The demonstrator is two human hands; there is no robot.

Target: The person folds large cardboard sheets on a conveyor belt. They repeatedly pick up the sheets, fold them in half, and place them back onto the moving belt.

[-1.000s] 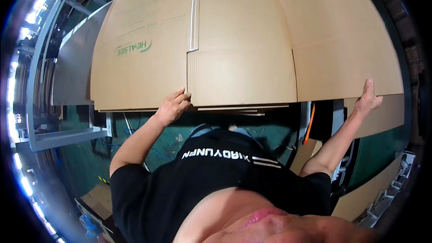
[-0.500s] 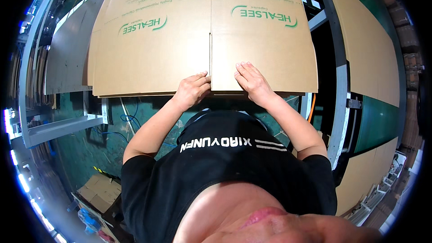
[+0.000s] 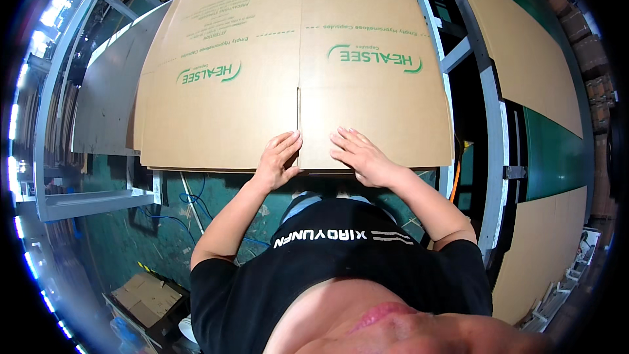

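A flattened brown cardboard carton (image 3: 223, 115) with green print lies on a stack of sheets in front of me. A narrow slot (image 3: 299, 121) runs in from its near edge between two flaps. My left hand (image 3: 278, 160) rests on the near edge just left of the slot, fingers stretched out on the board and thumb near the edge. To the right of the slot, my right hand (image 3: 364, 158) lies palm down, its fingers extended and slightly spread. Neither hand is closed around anything. The undersides of both hands are hidden.
On the left, a grey panel (image 3: 108, 92) stands beside a metal frame (image 3: 98, 204). More cardboard (image 3: 524, 52) lies on a green surface (image 3: 553, 151) beyond the right-hand rail (image 3: 491, 118). Blue hose (image 3: 190, 203) trails across the green floor. An open box (image 3: 144, 298) sits at lower left.
The carton and both hands appear lower in the picture, with the surroundings shifted too. My left hand's fingers lie straighter along the slot; my right hand stays flat on the board.
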